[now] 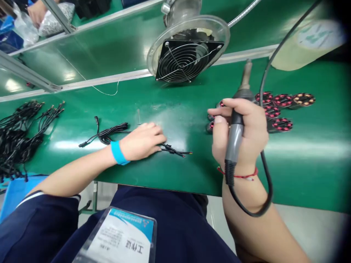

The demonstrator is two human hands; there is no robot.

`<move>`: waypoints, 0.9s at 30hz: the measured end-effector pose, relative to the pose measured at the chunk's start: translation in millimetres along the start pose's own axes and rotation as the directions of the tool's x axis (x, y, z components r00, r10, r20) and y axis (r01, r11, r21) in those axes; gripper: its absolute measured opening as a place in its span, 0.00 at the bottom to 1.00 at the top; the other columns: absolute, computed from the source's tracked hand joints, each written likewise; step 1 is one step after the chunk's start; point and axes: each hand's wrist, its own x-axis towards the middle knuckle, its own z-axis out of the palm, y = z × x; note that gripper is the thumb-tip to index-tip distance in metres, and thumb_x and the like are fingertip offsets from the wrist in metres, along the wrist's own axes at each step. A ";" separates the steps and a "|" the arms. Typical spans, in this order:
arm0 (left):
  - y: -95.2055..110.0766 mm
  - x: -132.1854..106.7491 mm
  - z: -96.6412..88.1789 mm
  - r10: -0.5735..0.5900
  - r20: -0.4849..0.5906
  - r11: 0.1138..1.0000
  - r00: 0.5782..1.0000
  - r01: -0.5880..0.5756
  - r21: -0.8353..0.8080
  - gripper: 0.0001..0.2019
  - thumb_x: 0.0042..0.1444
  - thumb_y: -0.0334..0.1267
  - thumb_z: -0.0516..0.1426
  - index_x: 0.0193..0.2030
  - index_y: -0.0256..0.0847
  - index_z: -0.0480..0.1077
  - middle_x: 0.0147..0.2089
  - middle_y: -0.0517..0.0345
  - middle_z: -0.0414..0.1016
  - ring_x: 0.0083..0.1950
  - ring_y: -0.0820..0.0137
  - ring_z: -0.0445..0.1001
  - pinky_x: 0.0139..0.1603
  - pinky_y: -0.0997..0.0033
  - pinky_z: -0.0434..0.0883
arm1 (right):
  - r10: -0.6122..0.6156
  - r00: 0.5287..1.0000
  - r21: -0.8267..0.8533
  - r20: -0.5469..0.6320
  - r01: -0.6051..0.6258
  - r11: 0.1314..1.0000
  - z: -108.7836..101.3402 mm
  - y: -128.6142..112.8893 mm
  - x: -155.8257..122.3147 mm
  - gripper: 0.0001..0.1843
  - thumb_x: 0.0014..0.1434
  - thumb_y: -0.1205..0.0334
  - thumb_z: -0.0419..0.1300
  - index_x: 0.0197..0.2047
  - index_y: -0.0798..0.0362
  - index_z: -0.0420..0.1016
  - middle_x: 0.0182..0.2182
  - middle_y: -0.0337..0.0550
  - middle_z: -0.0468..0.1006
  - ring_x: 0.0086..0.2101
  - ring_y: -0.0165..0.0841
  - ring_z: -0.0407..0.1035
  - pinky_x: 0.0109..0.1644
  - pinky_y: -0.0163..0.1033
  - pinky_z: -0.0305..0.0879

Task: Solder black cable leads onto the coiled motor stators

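Note:
My right hand (241,135) is wrapped round the grey and black handle of a soldering iron (235,137), whose metal tip points up and away from me. The iron's black cord loops down past my wrist. On the green bench, my left hand (142,140) is closed over a black cable (113,131), with its fingertips partly hidden. That cable's coil lies to the left of the hand. Past my fingers, its thin wire ends (181,152) with coloured tips stick out to the right. Behind my right hand stand several short round parts with red rings on top (282,125).
A fume extractor with a fan grille (181,65) hangs over the back of the bench. Bundles of black cables (24,135) lie at the left. A pale yellowish roll (304,44) stands at back right. Another person's hand (38,12) touches a bag beyond the frame rail.

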 end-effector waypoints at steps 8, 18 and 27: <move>-2.1 23.3 12.9 -0.112 0.004 0.991 0.994 0.112 -0.077 0.12 0.66 0.41 0.53 0.47 0.37 0.73 0.46 0.50 0.76 0.49 0.61 0.72 0.50 0.60 0.64 | -0.057 0.994 -0.177 -0.095 0.039 0.983 -0.5 10.7 7.1 0.17 0.60 0.65 0.58 0.53 0.46 0.75 0.32 0.42 0.83 0.38 0.42 0.78 0.49 0.57 0.71; -177.7 13.9 -29.8 -0.838 -0.292 0.545 0.461 0.723 -0.424 0.14 0.58 0.38 0.60 0.48 0.34 0.68 0.44 0.54 0.70 0.41 0.72 0.67 0.47 0.67 0.64 | 0.109 0.988 -0.193 -0.113 -0.130 0.973 -12.6 24.2 15.2 0.18 0.63 0.62 0.57 0.56 0.43 0.74 0.35 0.46 0.83 0.41 0.46 0.79 0.55 0.58 0.70; -144.5 24.1 -28.7 -0.767 -0.150 0.570 0.624 0.554 -0.607 0.05 0.59 0.31 0.56 0.32 0.39 0.64 0.27 0.65 0.68 0.31 0.77 0.66 0.38 0.72 0.65 | 0.029 0.999 -0.241 0.035 -0.020 0.970 -12.5 21.7 19.7 0.15 0.62 0.65 0.55 0.52 0.52 0.73 0.36 0.45 0.84 0.41 0.40 0.77 0.51 0.49 0.73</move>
